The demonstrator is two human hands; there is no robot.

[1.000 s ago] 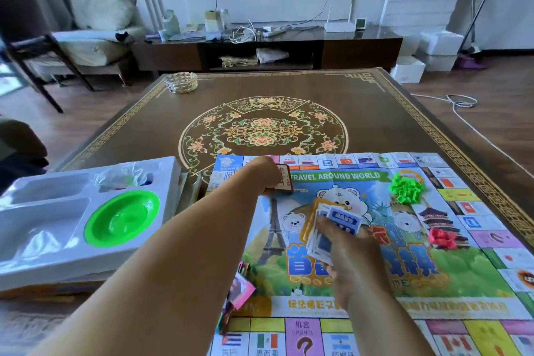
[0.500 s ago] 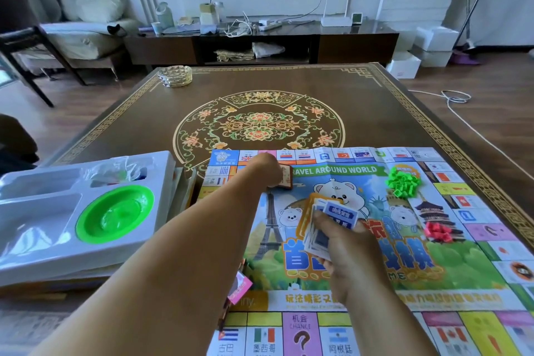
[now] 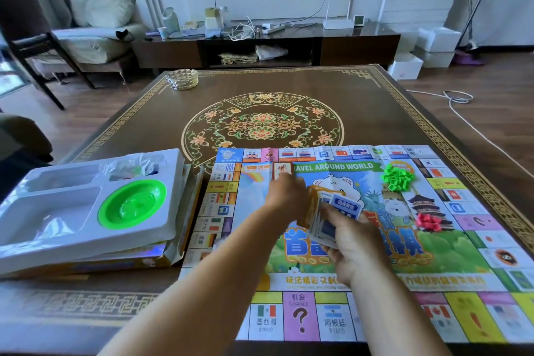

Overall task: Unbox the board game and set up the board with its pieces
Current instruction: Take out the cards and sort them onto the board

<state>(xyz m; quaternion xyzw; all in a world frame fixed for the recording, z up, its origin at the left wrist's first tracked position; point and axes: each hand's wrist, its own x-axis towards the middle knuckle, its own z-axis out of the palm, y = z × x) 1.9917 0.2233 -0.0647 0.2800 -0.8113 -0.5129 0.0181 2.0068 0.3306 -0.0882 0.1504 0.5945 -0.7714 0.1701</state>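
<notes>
Left hand (image 3: 284, 193), fingers curled, grip unclear, sits just below small brown-red card (image 3: 281, 172) lying long-axis away on paper game board (image 3: 433, 254); right hand (image 3: 351, 243) grips fanned blue-white card stack (image 3: 332, 217), just right of it.

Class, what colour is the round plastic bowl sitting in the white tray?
Bright green round plastic bowl, clearest in the head view.
</notes>
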